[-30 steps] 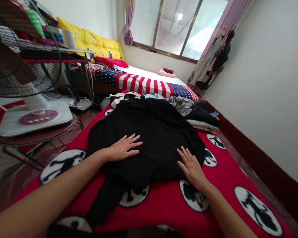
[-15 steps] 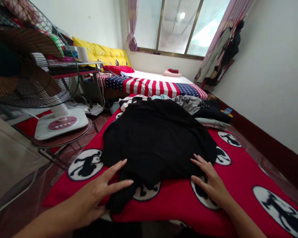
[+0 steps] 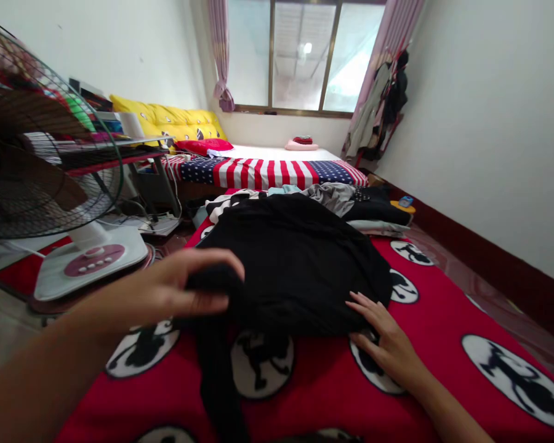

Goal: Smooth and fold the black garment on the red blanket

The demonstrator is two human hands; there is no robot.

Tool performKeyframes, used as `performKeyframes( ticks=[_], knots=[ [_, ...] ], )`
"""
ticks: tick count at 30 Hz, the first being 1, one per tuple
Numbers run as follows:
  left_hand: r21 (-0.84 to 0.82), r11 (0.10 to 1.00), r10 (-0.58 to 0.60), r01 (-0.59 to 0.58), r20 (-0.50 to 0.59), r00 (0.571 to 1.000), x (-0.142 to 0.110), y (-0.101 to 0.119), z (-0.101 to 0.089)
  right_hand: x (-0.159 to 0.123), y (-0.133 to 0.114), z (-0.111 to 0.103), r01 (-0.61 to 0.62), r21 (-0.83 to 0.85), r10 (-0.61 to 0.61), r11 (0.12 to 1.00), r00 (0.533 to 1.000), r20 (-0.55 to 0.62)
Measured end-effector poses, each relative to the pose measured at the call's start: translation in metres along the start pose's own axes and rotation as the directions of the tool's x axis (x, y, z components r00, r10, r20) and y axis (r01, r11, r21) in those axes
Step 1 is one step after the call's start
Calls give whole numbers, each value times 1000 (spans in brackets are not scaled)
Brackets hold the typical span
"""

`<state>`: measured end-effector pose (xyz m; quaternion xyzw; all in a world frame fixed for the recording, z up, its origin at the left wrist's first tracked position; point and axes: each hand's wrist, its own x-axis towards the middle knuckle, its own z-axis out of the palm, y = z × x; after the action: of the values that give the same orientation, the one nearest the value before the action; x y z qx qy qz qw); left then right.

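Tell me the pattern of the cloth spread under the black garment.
Red cloth with dark-rimmed white circles holding black animal figures; best seen in the head view.

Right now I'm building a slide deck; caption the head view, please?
Left hand gripping part of a black garment, right hand at its near edge, over a red patterned blanket.

Garment (image 3: pixel 300 264) is black; blanket (image 3: pixel 323 387), red with white circles.

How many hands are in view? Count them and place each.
2: the left hand holds a raised part of the black garment; the right hand is open at the garment's near right edge. No other hand shows.
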<state>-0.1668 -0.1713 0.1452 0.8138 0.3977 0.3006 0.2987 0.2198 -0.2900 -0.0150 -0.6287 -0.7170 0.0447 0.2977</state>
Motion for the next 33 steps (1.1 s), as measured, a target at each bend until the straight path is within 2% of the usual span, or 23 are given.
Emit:
performKeyframes(
  ticks=[1,2,4,5,6,7,8,11,12,14,16,18,20,23,26,30,33],
  knots=[
    [-157,986,-62,55,-41,997,29,-1,-4,0,-1,0,-10,20,10,1000,1000,-13],
    [-257,963,-145,85,-224,964,57,-5,-4,-1,-2,0,-27,41,28,999,999,-33],
    [-273,958,-187,83,-381,905,103,-23,6,-2,-3,-1,-75,74,82,994,991,-103],
    [-264,960,-202,93,-425,882,117,-36,16,-3,-4,-2,-98,84,110,992,982,-151],
    [-226,966,-222,124,-487,845,125,-51,27,-4,-4,-3,-116,92,132,989,971,-201],
    [-180,971,-227,155,-512,829,126,-67,40,-4,-4,-4,-129,97,150,987,956,-250],
    [-153,973,-226,171,-497,838,122,-82,53,-4,-3,-5,-139,102,163,985,941,-298],
    [-20,989,-143,143,-291,946,88,-113,83,-4,-4,-7,-144,77,163,987,904,-394],
    [32,993,-103,112,-206,973,75,-117,89,-4,-5,-7,-133,48,141,990,902,-408],
    [162,986,-26,39,-78,997,53,-117,95,-3,-8,-5,-70,-21,56,997,916,-396],
    [300,954,32,-19,-35,999,41,-113,97,1,-13,-1,28,-85,-55,996,942,-330],
    [371,928,56,-22,-82,995,38,-109,99,9,-17,4,111,-129,-141,985,958,-249],
    [374,927,45,12,-145,988,39,-108,99,24,-23,10,129,-159,-159,979,968,-193],
    [390,915,-21,103,-210,978,40,-111,96,51,-29,18,52,-186,-85,981,981,-173],
    [479,851,-113,216,-234,966,32,-112,85,72,-30,24,-21,-168,-11,986,982,-187],
    [576,748,-179,330,-303,936,19,-114,67,74,-20,25,-83,20,85,996,957,-278],
    [605,714,-183,351,-322,929,11,-119,58,66,-8,21,-202,220,270,954,897,-350]
  ],
)
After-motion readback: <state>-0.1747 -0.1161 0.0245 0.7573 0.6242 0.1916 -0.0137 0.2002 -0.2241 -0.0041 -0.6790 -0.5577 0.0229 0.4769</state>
